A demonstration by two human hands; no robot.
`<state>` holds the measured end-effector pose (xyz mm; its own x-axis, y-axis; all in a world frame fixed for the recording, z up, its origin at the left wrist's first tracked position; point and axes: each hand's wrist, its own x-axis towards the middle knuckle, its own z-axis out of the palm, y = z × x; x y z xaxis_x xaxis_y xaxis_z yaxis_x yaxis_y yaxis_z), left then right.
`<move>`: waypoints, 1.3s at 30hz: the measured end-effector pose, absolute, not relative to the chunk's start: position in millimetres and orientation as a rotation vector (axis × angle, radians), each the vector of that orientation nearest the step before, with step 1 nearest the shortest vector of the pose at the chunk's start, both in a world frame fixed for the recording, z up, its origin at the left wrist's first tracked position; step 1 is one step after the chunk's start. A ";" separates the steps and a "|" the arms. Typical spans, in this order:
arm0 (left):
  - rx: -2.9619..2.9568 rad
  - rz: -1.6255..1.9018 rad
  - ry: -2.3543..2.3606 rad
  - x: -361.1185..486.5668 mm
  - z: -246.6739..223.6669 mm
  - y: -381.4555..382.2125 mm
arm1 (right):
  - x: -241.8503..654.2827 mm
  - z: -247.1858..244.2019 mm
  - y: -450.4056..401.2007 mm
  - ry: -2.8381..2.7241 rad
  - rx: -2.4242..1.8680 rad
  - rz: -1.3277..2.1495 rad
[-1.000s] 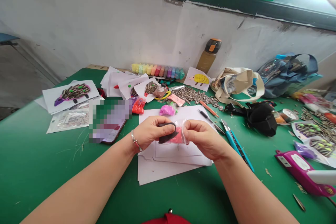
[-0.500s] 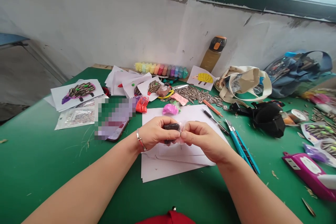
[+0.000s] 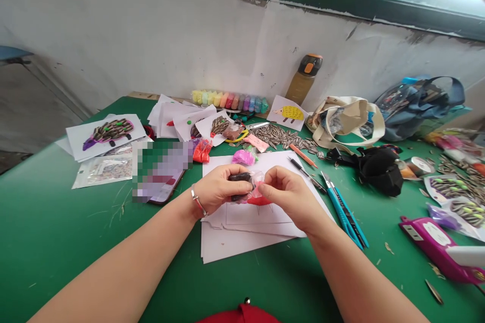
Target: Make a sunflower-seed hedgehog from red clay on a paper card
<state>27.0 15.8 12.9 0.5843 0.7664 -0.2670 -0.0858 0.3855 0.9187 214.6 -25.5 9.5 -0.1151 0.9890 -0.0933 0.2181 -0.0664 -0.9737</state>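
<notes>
My left hand (image 3: 215, 189), with a bracelet at the wrist, is closed around a packet of black clay (image 3: 239, 184). Clear plastic wrapping (image 3: 258, 178) sticks out of the packet toward the right, and my right hand (image 3: 287, 196) pinches its edge between thumb and finger. Both hands are above a stack of white paper (image 3: 242, 245). Below the wrapping, part of a red shape (image 3: 261, 201) shows on the top sheet, with thin drawn lines beneath it; the hands cover the rest. Just behind lies a bright pink packet (image 3: 243, 157).
Right of the paper lie a pen (image 3: 306, 174), an orange pencil (image 3: 303, 156) and blue cutters (image 3: 343, 209). Sunflower seeds (image 3: 278, 135), a hedgehog picture (image 3: 288, 112) and a bottle (image 3: 303, 81) are farther back. Left are a phone (image 3: 161, 176) and a seed-covered picture (image 3: 108, 136).
My hands have moved slightly apart, with the packet shifting left and more of its plastic wrapping showing. The red shape on the paper has come into sight. The whole view has shifted a little.
</notes>
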 end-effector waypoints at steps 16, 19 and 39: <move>0.995 0.669 0.753 25.5 6.9 16.9 | 209.6 13.2 -28.8 -1.504 -1.259 0.980; 1.053 0.703 0.817 27.2 6.3 16.4 | 211.8 12.3 -29.5 -1.423 -1.182 1.071; 1.013 0.711 0.827 29.3 6.1 15.0 | 216.3 0.0 -25.0 -1.846 -1.256 0.585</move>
<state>29.3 15.0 6.1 0.5072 0.8232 -0.2552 -0.1294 0.3655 0.9218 216.3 -25.0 0.0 -0.1775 0.9154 0.3612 0.5401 0.3975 -0.7419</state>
